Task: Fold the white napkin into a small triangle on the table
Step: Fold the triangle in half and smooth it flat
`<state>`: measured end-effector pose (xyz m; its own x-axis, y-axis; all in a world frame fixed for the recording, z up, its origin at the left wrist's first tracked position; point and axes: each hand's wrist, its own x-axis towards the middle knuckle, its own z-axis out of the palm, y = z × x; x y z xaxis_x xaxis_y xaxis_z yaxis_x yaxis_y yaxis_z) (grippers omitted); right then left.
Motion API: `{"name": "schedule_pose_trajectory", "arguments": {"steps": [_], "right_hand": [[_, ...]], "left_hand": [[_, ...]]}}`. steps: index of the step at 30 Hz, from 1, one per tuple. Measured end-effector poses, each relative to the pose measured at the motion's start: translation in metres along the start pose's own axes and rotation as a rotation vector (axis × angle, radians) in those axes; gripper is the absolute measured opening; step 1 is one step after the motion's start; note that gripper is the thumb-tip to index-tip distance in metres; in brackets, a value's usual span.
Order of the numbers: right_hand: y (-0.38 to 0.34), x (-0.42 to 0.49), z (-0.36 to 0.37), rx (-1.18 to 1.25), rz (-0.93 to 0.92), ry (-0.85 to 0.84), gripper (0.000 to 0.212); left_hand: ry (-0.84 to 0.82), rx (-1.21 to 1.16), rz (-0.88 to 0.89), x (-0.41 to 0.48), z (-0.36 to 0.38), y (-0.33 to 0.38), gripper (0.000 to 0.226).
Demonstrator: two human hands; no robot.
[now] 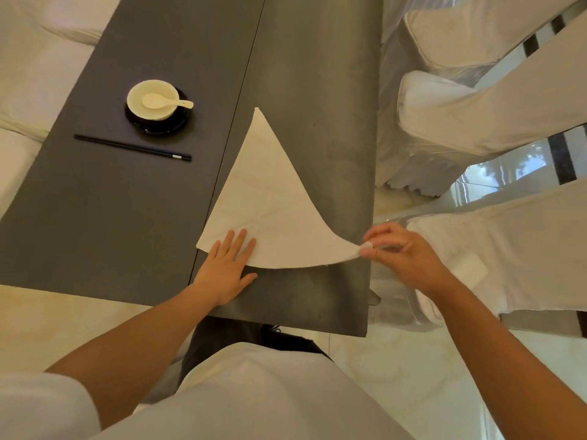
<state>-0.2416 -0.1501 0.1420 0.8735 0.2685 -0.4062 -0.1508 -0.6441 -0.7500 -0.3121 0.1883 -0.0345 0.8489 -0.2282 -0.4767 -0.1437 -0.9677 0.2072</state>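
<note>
A long dark grey matte bench [133, 217], split lengthwise by a seam, stands on a glossy pale floor, with white fabric-covered chairs [495, 112] along its right side. On the near right half lies the white cloth napkin [270, 201], a large creased triangle pointing away; the flat, open left hand [227, 265] presses its near left part, while the right hand [403, 249] has its grip pinched on the right corner, lifted at the bench edge. Farther left, well apart, sit a cream bowl [152, 101] with a white spoon [165, 101] and black chopsticks [131, 148].
</note>
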Motion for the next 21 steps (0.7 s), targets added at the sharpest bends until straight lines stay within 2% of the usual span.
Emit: {"name": "schedule_pose_trajectory", "arguments": {"steps": [7,11,13,18,21], "right_hand": [[-0.074,0.041,0.009,0.204,-0.211,0.155,0.011],[-0.107,0.075,0.021,0.305,-0.270,0.243,0.009],[-0.121,0.091,0.022,0.323,-0.269,0.260,0.006],[-0.151,0.121,0.021,0.296,-0.264,0.272,0.007],[-0.164,0.135,0.020,0.269,-0.257,0.275,0.008]], "left_hand": [[0.009,-0.147,-0.011,-0.002,-0.012,-0.005,0.063],[0.160,-0.575,-0.159,-0.007,-0.026,-0.006,0.054],[0.258,-0.687,-0.224,-0.008,-0.028,-0.013,0.048],[0.421,-0.773,-0.356,-0.003,-0.036,-0.028,0.019],[0.416,-0.788,-0.399,-0.003,-0.039,-0.035,0.017]]}}
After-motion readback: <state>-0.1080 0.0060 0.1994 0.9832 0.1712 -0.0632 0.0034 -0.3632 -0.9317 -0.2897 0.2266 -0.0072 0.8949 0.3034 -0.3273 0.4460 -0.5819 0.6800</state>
